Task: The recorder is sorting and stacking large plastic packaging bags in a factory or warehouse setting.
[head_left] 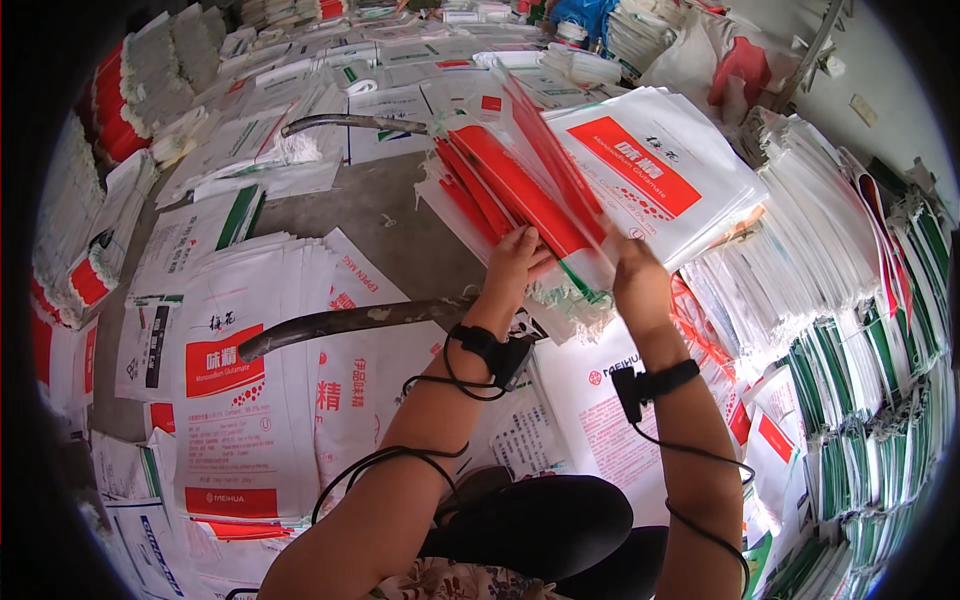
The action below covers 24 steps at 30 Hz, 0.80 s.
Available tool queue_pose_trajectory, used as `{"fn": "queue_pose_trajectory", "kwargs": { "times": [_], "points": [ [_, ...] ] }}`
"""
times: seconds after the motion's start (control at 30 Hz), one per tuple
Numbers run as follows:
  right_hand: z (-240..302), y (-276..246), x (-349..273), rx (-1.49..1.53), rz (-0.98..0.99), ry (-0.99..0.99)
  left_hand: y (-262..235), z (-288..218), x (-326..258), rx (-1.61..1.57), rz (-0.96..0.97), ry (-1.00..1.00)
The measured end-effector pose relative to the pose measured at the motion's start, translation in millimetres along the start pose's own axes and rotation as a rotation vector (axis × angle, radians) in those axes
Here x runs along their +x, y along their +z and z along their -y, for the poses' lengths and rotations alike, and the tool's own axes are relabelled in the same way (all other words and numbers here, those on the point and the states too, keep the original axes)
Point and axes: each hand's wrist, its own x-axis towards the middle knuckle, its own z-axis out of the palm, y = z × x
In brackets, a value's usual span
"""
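Ahead of me lies a stack of folded red-and-white woven sacks, with frayed threads hanging at its near edge. My left hand is closed at that edge, its fingers bent against the red sacks. To its right, my right hand pinches the near edge of a lifted sack, which stands tilted and smeared by motion. Just beyond the right hand sits a pile of flat white sacks with a red printed panel. Both wrists carry black straps with small devices and cables.
Two dark curved bars rise over the grey floor on the left. Nearer is another pile of white sacks with red print. Bundles of green-and-white sacks are stacked high at the right, and more sack bundles line the far left.
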Motion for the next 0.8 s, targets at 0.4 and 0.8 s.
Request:
{"fn": "queue_pose_trajectory", "kwargs": {
  "times": [0.4,0.8],
  "points": [
    [27.0,1.9,-10.1,-0.031,0.192,-0.037,4.0,-3.5,-3.0,-0.04,-0.015,-0.03],
    [12.8,2.9,-5.3,0.001,0.103,-0.027,5.2,-7.7,-5.8,-0.026,-0.032,-0.022]
  ]
}}
